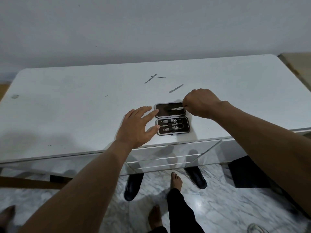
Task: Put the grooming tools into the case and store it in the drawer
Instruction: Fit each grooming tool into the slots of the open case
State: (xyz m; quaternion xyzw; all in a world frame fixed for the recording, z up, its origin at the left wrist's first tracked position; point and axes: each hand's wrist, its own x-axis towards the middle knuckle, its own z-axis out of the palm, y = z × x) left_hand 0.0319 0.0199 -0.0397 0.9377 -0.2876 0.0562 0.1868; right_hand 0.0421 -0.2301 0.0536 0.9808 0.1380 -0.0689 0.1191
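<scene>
A small dark grooming case (187,130) lies open flat on the white table (67,106), near its front edge. Its near half holds scissors (175,122) and clippers (171,128) under straps. My right hand (200,102) pinches a slim metal tool (177,108) that lies across the far half of the case. My left hand (137,127) rests open at the case's left edge, fingertips touching it. Three more thin metal tools lie loose farther back: two crossed ones (152,78) and a single one (175,88).
A closed drawer (168,155) with a long bar handle sits in the table front, right below the case. On the marble floor beneath are two black shoes (133,187) and bare feet. A wall runs close behind the table.
</scene>
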